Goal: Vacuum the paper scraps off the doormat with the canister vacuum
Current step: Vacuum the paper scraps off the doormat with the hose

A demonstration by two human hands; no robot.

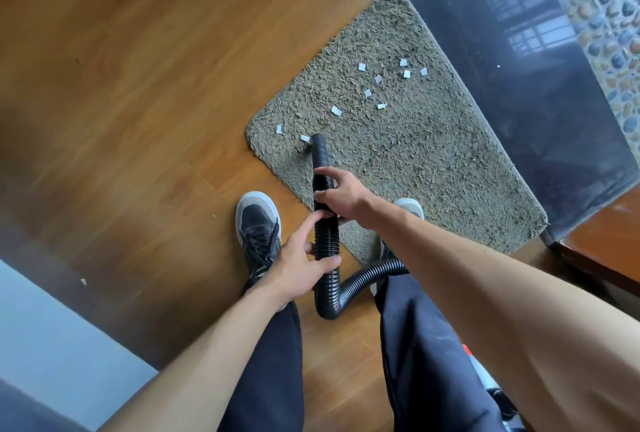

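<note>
A black ribbed vacuum hose (325,248) is seen from above, held in both hands over a shaggy grey-green doormat (433,161) on a wooden floor (121,85). The right hand (343,197) is wrapped around the hose just behind its smooth nozzle (319,151); the left hand (301,263) is curled around the ribs lower down, forefinger stretched along them. The nozzle mouth rests on the mat's near-left corner, just beside one white paper scrap (304,138). Other scraps (377,79) lie scattered farther up the mat. The hose is judged light and bendy, best steered near the stiff nozzle; the scraps, featherlight, may cling in the pile.
</note>
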